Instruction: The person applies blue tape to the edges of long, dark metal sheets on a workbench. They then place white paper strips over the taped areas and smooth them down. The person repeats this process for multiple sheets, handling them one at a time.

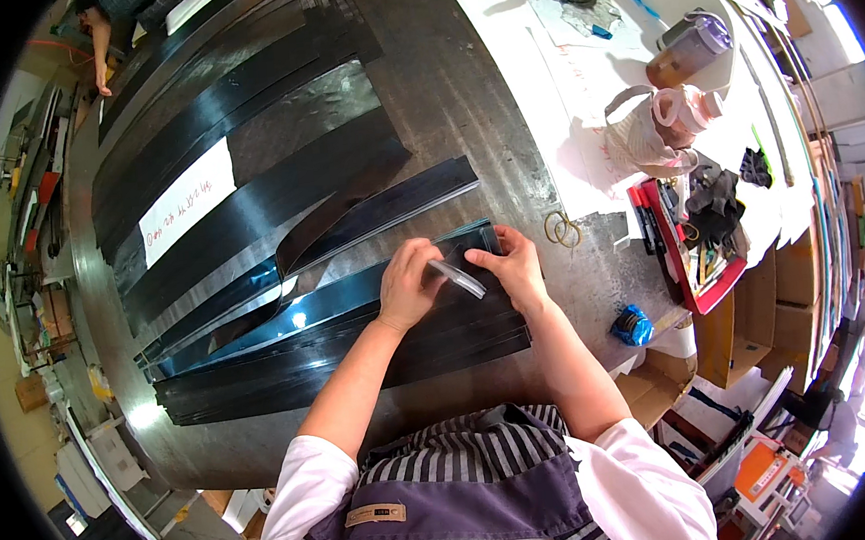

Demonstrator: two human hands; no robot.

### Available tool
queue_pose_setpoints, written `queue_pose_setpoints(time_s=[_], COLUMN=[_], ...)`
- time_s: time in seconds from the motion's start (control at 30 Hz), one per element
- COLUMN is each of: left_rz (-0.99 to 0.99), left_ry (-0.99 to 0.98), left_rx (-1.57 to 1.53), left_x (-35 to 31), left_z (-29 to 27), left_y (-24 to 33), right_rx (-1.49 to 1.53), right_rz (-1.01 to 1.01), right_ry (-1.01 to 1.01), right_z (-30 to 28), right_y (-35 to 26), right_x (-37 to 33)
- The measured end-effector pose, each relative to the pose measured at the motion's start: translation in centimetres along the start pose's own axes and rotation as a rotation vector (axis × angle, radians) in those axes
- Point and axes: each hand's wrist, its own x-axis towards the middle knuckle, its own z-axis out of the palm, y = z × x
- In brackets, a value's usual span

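Long glossy black strips (pixel 344 288) lie across the metal table in front of me. My left hand (pixel 410 286) is closed around a small, flat, clear-silvery piece (pixel 461 279) that sticks out over the strips. I cannot make out its exact kind. At the right end of the strips, my right hand (pixel 515 268) pinches the end of a black strip (pixel 468 237), thumb on top and fingers round the edge. A stack of dark strips (pixel 438 350) lies on the near side, partly under my forearms. Beyond my hands rests another pile of strips (pixel 398 207).
Further dark sheets (pixel 274 151) bear a white paper label (pixel 187 202). On the right are metal rings (pixel 562 229), a red tool box (pixel 700 296), a blue packet (pixel 632 326), a pink bottle (pixel 680 114) and a purple-lidded jug (pixel 690 48). Another person's hand (pixel 102 77) is at the far left.
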Motion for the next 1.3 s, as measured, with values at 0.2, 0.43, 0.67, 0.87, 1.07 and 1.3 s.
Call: queue_pose_setpoints(time_s=[0.2, 0.43, 0.67, 0.87, 1.07, 1.3], left_rz=[0.023, 0.008, -0.030, 0.028, 0.029, 0.013], left_ry=[0.011, 0.020, 0.003, 0.013, 0.011, -0.004], left_rx=[-0.008, 0.009, -0.031, 0.012, -0.030, 0.016], left_x=[0.1, 0.2, 0.1, 0.3, 0.0, 0.2], left_z=[0.0, 0.1, 0.1, -0.2, 0.1, -0.2], left_y=[-0.2, 0.1, 0.0, 0.2, -0.4, 0.2], right_rx=[-0.111, -0.062, -0.177, -0.090, 0.031, -0.172], right_rz=[-0.033, -0.033, -0.039, -0.037, 0.005, -0.046], right_ry=[0.040, 0.006, 0.052, 0.026, 0.041, 0.035], right_z=[0.2, 0.3, 0.0, 0.5, -0.2, 0.5], right_y=[1.1, -0.5, 2.3, -0.6, 1.1, -0.1], right_x=[0.8, -0.3, 1.1, -0.4, 0.5, 0.0])
